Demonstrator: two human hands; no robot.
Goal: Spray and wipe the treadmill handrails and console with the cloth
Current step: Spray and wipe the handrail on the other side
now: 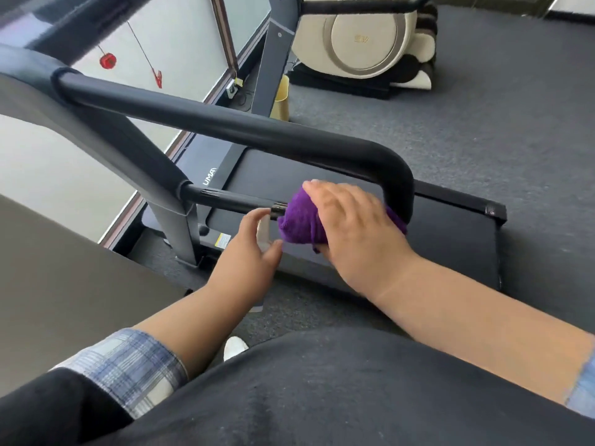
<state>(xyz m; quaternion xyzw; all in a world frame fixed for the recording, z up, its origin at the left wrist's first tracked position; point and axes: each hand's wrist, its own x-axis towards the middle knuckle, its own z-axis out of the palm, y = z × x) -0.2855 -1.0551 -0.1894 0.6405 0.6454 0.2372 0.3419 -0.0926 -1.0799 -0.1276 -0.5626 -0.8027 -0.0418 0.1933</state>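
A black treadmill handrail (244,130) loops across the middle of the view, with a thinner lower bar (231,201) under it. My right hand (351,226) grips a purple cloth (297,220) wrapped around the lower bar near its bend. Just left of the cloth, my left hand (251,249) holds a small clear spray bottle (264,231), mostly hidden by the fingers. The console's grey edge (19,101) shows at far left.
The treadmill belt (434,239) lies below the rail on grey carpet (483,123). A beige exercise machine (363,37) stands at the back. A window (154,53) with a red safety clip (157,75) runs along the left.
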